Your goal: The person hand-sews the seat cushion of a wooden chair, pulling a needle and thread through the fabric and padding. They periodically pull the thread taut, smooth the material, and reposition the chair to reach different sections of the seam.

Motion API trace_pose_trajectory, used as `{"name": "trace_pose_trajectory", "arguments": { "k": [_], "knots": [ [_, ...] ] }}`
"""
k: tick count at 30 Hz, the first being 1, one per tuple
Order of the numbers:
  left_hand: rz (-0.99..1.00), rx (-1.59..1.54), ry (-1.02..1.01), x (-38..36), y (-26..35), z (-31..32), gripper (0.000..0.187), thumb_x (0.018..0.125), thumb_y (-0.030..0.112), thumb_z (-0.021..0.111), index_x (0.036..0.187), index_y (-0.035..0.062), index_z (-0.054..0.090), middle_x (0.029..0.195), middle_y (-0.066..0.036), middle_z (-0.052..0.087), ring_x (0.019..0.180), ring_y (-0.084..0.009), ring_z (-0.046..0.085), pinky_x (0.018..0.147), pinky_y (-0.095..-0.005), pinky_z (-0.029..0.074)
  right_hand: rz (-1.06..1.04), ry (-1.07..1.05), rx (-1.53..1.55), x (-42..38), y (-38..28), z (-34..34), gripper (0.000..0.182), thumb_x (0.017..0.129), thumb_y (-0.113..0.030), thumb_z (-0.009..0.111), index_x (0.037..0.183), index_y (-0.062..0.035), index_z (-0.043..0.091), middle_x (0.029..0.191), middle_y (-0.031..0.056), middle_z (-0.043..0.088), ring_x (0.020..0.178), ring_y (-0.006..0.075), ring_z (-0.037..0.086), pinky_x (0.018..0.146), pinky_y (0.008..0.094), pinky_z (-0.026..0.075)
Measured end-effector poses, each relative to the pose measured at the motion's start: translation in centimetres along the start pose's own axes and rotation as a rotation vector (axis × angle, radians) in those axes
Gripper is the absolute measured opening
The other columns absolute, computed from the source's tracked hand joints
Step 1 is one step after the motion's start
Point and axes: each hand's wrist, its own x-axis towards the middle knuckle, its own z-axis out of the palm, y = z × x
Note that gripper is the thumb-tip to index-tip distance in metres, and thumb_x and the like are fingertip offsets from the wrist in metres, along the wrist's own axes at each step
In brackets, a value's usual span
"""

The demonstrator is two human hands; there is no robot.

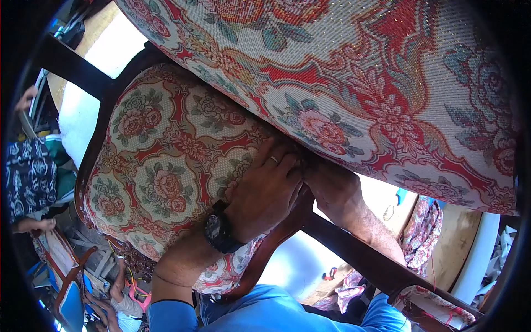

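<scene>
A wooden-framed chair stands before me, its backrest (166, 185) covered in floral fabric. The large padded seat (332, 94) in matching fabric rises over the upper right. My left hand (265, 188), with a ring and a black watch (217, 227), rests on the lower backrest. Its fingers are curled at the dark gap beside the seat; the tips and anything they hold are hidden. Close beside it, my right hand (336, 185) reaches under the seat's edge, near the frame's corner. Its fingers are lost in shadow.
Dark wooden rails (365, 252) run along both sides of the backrest. Floral fabric scraps (423, 229) lie at the right, near a white roll (480, 260). Red-handled scissors (330, 274) lie on the white surface below. Other people (124, 304) and a chair frame (61, 265) are at the left.
</scene>
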Motion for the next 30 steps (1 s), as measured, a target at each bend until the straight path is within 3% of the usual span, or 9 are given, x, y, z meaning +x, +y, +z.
{"name": "trace_pose_trajectory", "arguments": {
  "k": [8, 11, 14, 17, 20, 26, 30],
  "knots": [
    [-0.014, -0.017, -0.023, 0.0, -0.1, -0.2, 0.029, 0.093, 0.013, 0.068, 0.118, -0.0011, 0.071, 0.122, -0.018, 0.066, 0.126, -0.0354, 0.06, 0.123, -0.0551, 0.039, 0.09, 0.018, 0.074, -0.9, 0.1, 0.1, 0.023, 0.079, 0.002, 0.072, 0.1, -0.0055, 0.076, 0.102, 0.0122, 0.076, 0.096, 0.0299, 0.076, 0.089, 0.0445, 0.062],
    [-0.024, -0.093, 0.005, 0.6, -0.5, -0.7, 0.024, 0.094, 0.011, 0.065, 0.115, 0.0008, 0.071, 0.118, -0.018, 0.069, 0.121, -0.0343, 0.063, 0.119, -0.0547, 0.041, 0.009, 0.013, -0.003, -1.3, 0.4, 1.0, 0.026, 0.077, 0.0, 0.072, 0.101, -0.0087, 0.078, 0.098, 0.0093, 0.074, 0.093, 0.0274, 0.074, 0.085, 0.0427, 0.063],
    [-0.156, -0.149, -0.002, 0.8, -0.9, -0.2, 0.021, 0.095, 0.011, 0.064, 0.113, 0.0022, 0.071, 0.112, -0.017, 0.071, 0.116, -0.0338, 0.066, 0.113, -0.0541, 0.044, -0.034, -0.057, -0.105, -1.5, 0.3, 1.4, 0.026, 0.075, -0.001, 0.073, 0.098, -0.0112, 0.079, 0.095, 0.0069, 0.072, 0.09, 0.0264, 0.073, 0.08, 0.0408, 0.063],
    [-0.17, -0.079, 0.115, 1.3, -0.6, 0.9, 0.012, 0.094, 0.014, 0.065, 0.097, 0.0031, 0.07, 0.103, -0.017, 0.07, 0.105, -0.0347, 0.068, 0.108, -0.0519, 0.047, -0.011, -0.077, -0.079, -1.6, 0.4, 1.1, 0.025, 0.074, -0.002, 0.073, 0.096, -0.0115, 0.078, 0.095, 0.0061, 0.071, 0.091, 0.0257, 0.072, 0.078, 0.0408, 0.062],
    [-0.2, 0.086, 0.117, 2.4, 0.1, 1.2, 0.015, 0.093, 0.018, 0.068, 0.095, 0.0041, 0.073, 0.102, -0.016, 0.07, 0.102, -0.0346, 0.067, 0.107, -0.0518, 0.047, -0.02, 0.063, 0.071, -0.8, 0.3, 0.7, 0.016, 0.078, -0.001, 0.076, 0.091, -0.0098, 0.076, 0.087, 0.0088, 0.067, 0.081, 0.0303, 0.071, 0.068, 0.0415, 0.06],
    [-0.272, 0.262, 0.185, 3.2, 1.0, 3.0, 0.019, 0.091, 0.026, 0.072, 0.1, 0.0116, 0.082, 0.108, -0.013, 0.07, 0.11, -0.034, 0.065, 0.103, -0.0564, 0.044, 0.177, 0.157, 0.181, -3.0, 1.1, 2.2, 0.018, 0.079, -0.002, 0.079, 0.094, -0.0111, 0.077, 0.084, 0.0093, 0.067, 0.079, 0.0328, 0.07, 0.068, 0.0433, 0.058],
    [-0.33, 0.3, 0.215, 3.3, 1.5, 4.0, 0.017, 0.088, 0.027, 0.075, 0.1, 0.0187, 0.083, 0.109, -0.012, 0.071, 0.113, -0.0338, 0.064, 0.105, -0.0549, 0.042, 0.106, 0.127, 0.166, -2.6, 0.9, 1.5, 0.018, 0.08, -0.004, 0.081, 0.097, -0.0099, 0.077, 0.089, 0.0095, 0.07, 0.081, 0.0334, 0.071, 0.07, 0.0429, 0.059]
  ]
}}
